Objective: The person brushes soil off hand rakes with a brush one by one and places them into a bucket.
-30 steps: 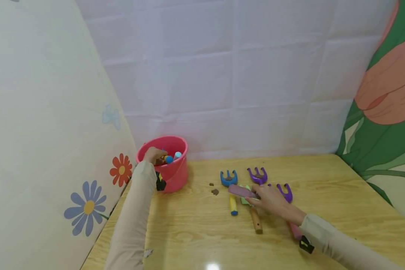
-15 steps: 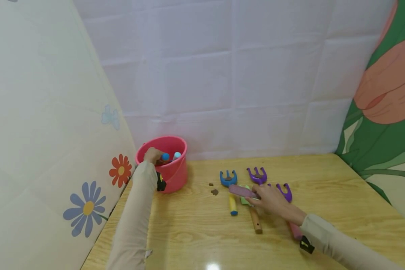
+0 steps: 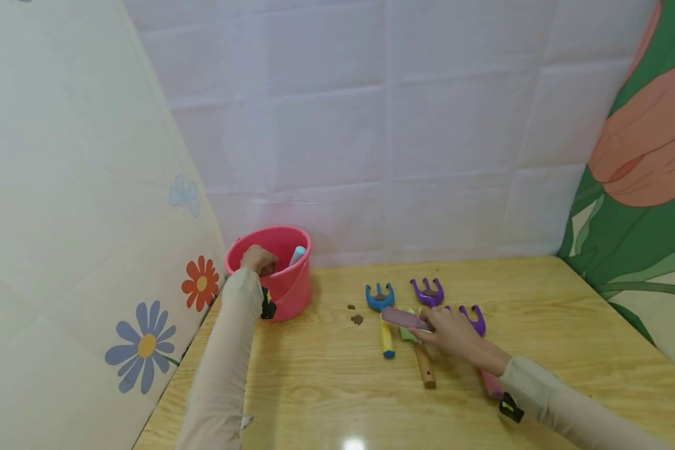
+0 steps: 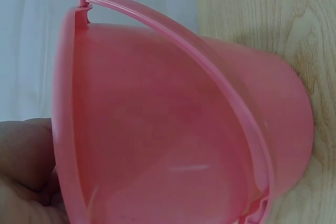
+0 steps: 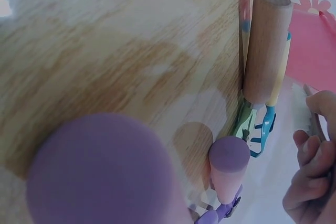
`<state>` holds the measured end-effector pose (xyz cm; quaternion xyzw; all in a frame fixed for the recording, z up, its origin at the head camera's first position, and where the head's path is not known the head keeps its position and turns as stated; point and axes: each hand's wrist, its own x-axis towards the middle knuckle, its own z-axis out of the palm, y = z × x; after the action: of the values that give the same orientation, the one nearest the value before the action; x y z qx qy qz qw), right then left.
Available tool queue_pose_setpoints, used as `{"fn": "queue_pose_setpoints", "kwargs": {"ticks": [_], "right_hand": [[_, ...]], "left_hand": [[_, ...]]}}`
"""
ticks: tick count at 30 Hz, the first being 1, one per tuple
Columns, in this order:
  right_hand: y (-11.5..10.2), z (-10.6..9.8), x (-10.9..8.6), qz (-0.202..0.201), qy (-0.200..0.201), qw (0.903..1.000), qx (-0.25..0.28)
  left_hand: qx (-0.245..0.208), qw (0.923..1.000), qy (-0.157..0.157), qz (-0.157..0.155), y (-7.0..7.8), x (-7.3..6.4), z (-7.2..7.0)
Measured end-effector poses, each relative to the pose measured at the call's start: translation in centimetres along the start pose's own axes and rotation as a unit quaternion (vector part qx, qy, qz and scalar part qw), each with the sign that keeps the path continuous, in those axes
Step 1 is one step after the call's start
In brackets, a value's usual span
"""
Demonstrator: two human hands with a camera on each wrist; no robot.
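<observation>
My left hand (image 3: 259,259) reaches over the rim of the pink bucket (image 3: 292,294), its fingertips down inside. Bucket and wrist hide whatever those fingers touch. A handle with a light blue end (image 3: 297,254) leans inside the bucket at the right. In the left wrist view, part of the hand (image 4: 23,174) shows behind the rim. My right hand (image 3: 452,334) holds a mauve-backed brush (image 3: 403,319) above the tools; pale bristles (image 5: 300,106) show in the right wrist view. Beneath it lies a green-headed tool with a wooden handle (image 3: 425,367).
On the wooden table (image 3: 315,387) lie a blue hand rake (image 3: 380,300) with a yellow handle, a purple hand rake (image 3: 429,295) and another purple hand rake (image 3: 477,322). Brown crumbs (image 3: 357,319) lie left of them. A white cloth (image 3: 337,137) hangs behind.
The yellow handle with a blue end, earlier beside my left fingers, has sunk out of sight in the bucket. The light-blue-ended handle there has shifted slightly. My right hand stays put.
</observation>
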<state>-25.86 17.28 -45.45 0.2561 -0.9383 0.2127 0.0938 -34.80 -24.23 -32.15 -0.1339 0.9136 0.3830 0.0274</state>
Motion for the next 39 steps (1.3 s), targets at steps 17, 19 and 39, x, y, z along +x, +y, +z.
{"fn": "queue_pose_setpoints", "kwargs": {"ticks": [17, 19, 39], "right_hand": [[0.0, 0.1, 0.2, -0.001, -0.001, 1.0, -0.003], [0.0, 0.1, 0.2, -0.002, -0.001, 1.0, -0.004], [-0.7, 0.3, 0.3, -0.006, 0.005, 0.9998, -0.016]], "left_hand": [[-0.015, 0.9998, 0.004, -0.008, 0.5, -0.5, -0.3], [-0.018, 0.9998, 0.007, -0.007, 0.5, -0.6, -0.4], [-0.03, 0.9981, 0.032, 0.043, 0.0, -1.0, -1.0]]}}
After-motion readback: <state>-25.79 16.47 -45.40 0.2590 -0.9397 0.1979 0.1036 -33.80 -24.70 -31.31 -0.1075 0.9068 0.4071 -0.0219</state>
